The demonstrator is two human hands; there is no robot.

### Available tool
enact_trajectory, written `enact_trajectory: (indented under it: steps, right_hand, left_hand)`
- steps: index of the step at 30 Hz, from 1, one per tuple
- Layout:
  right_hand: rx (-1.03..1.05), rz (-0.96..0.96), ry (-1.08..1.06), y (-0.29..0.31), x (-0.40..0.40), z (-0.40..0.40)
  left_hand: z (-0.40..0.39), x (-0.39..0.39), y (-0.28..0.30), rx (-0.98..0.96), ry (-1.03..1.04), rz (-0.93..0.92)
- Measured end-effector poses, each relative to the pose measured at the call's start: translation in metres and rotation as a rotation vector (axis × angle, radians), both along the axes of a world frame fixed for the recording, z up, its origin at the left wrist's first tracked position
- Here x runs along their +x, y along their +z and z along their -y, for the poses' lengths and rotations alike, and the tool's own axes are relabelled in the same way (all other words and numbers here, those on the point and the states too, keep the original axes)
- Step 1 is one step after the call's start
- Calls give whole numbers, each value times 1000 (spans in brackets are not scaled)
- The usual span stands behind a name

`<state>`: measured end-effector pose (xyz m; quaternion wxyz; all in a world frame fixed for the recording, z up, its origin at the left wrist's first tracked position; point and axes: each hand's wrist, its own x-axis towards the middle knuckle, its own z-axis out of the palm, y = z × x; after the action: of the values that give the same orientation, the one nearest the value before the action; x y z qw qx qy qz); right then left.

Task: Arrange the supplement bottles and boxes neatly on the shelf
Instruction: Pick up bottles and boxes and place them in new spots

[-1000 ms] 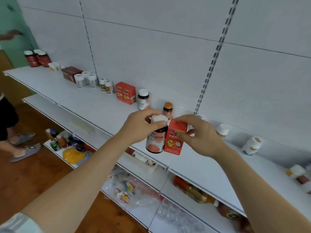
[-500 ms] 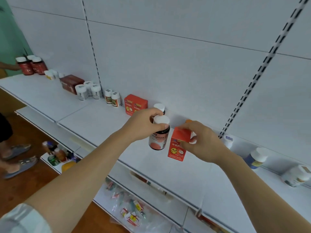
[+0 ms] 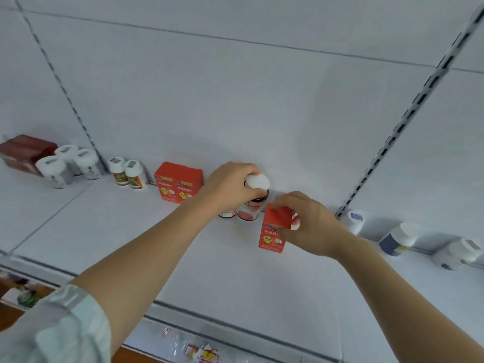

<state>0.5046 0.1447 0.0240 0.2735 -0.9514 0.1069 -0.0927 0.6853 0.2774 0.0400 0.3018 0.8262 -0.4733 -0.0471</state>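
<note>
Two bare forearms reach out over the white shelf [image 3: 110, 231], both angled up and inward toward the back wall. The left hand [image 3: 230, 187] comes in from the lower left, a pale rolled sleeve [image 3: 65, 323] bunched at the elbow, wrist level, fingers curled down over the shoulder of a dark bottle [image 3: 252, 203] with a round white cap and a pink-red label. It is closed on that bottle just under the cap, and the bottle stands upright near the rear of the shelf, though whether its base touches the board I cannot tell. Just left of it, half hidden by the wrist, sits a second bottle [image 3: 226, 214].

The right hand [image 3: 309, 226] arrives from the lower right, wrist bent, thumb in front and fingers behind, pinched on the top of a small red carton [image 3: 273, 231]. That box is tall, square-edged cardboard with a yellow cartoon face printed low on the front, held upright just right of the dark bottle and a little nearer the camera.

Further left, a pair of matching red boxes [image 3: 178, 182] stand side by side against the wall, then two small white-capped bottles [image 3: 128, 172] with orange-and-green labels, a cluster of white tubs [image 3: 68, 163], and a dark red box [image 3: 25, 153]. Off right, white-capped bottles [image 3: 398, 239] lean or lie along the back edge, one with a dark blue label. The shelf is smooth, matte painted metal.
</note>
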Motion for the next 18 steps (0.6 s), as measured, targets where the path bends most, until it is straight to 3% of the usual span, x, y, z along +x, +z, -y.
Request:
enact_trajectory:
  steps: [5, 10, 18]
  right_hand:
    - [-15, -18, -116, -4, 6, -13]
    - [-13, -9, -199, -11, 5, -26]
    - [-26, -26, -247, -14, -4, -31]
  left_hand:
    - [7, 19, -27, -46, -110, 158]
    - [10, 32, -58, -71, -88, 259]
    - [11, 35, -61, -43, -120, 479]
